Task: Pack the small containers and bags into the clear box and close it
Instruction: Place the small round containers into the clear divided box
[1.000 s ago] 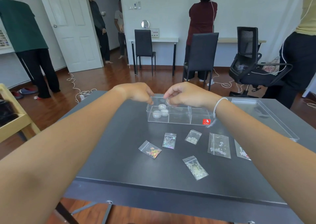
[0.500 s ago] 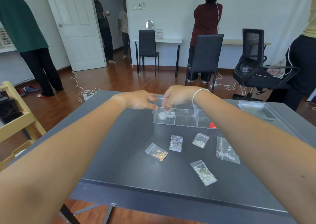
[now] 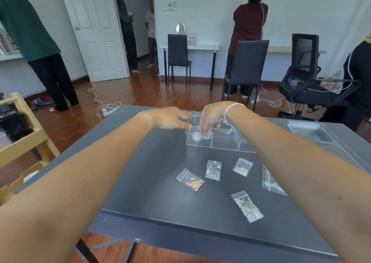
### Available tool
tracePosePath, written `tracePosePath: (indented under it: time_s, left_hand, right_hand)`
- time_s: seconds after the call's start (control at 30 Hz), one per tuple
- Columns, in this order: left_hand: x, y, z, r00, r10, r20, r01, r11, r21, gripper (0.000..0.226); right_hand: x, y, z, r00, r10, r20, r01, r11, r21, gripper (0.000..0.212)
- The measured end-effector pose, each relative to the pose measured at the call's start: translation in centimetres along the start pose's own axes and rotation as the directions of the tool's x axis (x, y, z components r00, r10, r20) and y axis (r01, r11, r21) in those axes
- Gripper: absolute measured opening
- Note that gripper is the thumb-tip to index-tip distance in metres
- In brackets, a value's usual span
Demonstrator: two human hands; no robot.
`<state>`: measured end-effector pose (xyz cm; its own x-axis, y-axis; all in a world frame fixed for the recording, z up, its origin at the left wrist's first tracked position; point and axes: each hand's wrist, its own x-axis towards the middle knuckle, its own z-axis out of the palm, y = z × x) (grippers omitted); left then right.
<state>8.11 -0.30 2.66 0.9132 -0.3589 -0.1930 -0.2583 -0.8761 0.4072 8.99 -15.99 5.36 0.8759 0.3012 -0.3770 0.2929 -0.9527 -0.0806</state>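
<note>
The clear box (image 3: pixel 221 143) stands open on the dark table (image 3: pixel 152 182), split into compartments. My left hand (image 3: pixel 170 119) holds its left wall between thumb and forefinger. My right hand (image 3: pixel 210 119) reaches down into the left compartment, its fingertips closed on a small round container (image 3: pixel 207 136). A second small container (image 3: pixel 195 137) lies beside it. Several small bags of glitter lie in front of the box: one with orange flakes (image 3: pixel 190 180), a holographic one (image 3: pixel 213 170), a pale one (image 3: pixel 242 166), a larger one (image 3: pixel 271 182) partly under my right forearm, and the nearest (image 3: pixel 247 206).
The box's clear lid (image 3: pixel 313 132) lies at the table's far right. A wooden rack (image 3: pixel 26 142) stands to the left of the table. Beyond it are black chairs (image 3: pixel 246 66), an office chair (image 3: pixel 307 82), floor cables and several people standing.
My right hand has dropped from above the box into its left compartment with the small container. My left hand has stayed at the box's left wall.
</note>
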Motion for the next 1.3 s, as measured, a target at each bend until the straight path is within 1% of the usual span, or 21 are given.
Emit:
tracePosePath:
  time_s: [0.1, 0.2, 0.23, 0.33, 0.53, 0.87, 1.13, 1.3]
  left_hand:
    - [0.0, 0.1, -0.1, 1.0, 0.005, 0.003, -0.005, 1.0, 0.003, 0.057]
    - [-0.1, 0.2, -0.1, 1.0, 0.003, 0.004, -0.003, 1.0, 0.009, 0.058]
    - [-0.1, 0.2, -0.1, 1.0, 0.003, 0.005, -0.003, 1.0, 0.012, 0.058]
    - [-0.1, 0.2, -0.1, 1.0, -0.001, 0.008, 0.001, 1.0, 0.021, 0.059]
    - [-0.1, 0.3, -0.2, 1.0, -0.005, 0.014, 0.005, 1.0, 0.027, 0.059]
    - [0.0, 0.4, -0.3, 1.0, -0.01, 0.016, 0.01, 0.999, 0.039, 0.058]
    - [-0.1, 0.5, -0.3, 1.0, -0.004, 0.015, 0.003, 0.999, 0.033, 0.058]
    - [-0.2, 0.6, -0.3, 1.0, 0.001, 0.02, -0.002, 0.999, 0.043, 0.058]
  right_hand:
    - [0.4, 0.1, 0.2, 1.0, -0.023, -0.015, 0.023, 1.0, 0.01, 0.033]
    - [0.7, 0.6, 0.3, 0.996, -0.088, -0.033, 0.091, 0.993, 0.076, 0.013]
    - [0.8, 0.8, 0.3, 0.994, -0.107, -0.034, 0.11, 0.99, 0.093, 0.012]
    - [0.9, 1.1, 0.5, 0.989, -0.144, -0.029, 0.146, 0.983, 0.11, 0.012]
    - [1.3, 1.4, 1.0, 0.987, -0.159, -0.006, 0.158, 0.978, 0.134, 0.015]
    - [1.3, 2.1, 2.0, 0.983, -0.161, -0.089, 0.179, 0.949, 0.26, 0.011]
    - [1.4, 1.8, 2.3, 0.977, -0.156, -0.143, 0.179, 0.969, 0.171, 0.011]
    - [1.5, 1.7, 2.4, 0.975, -0.14, -0.174, 0.17, 0.97, 0.173, 0.011]
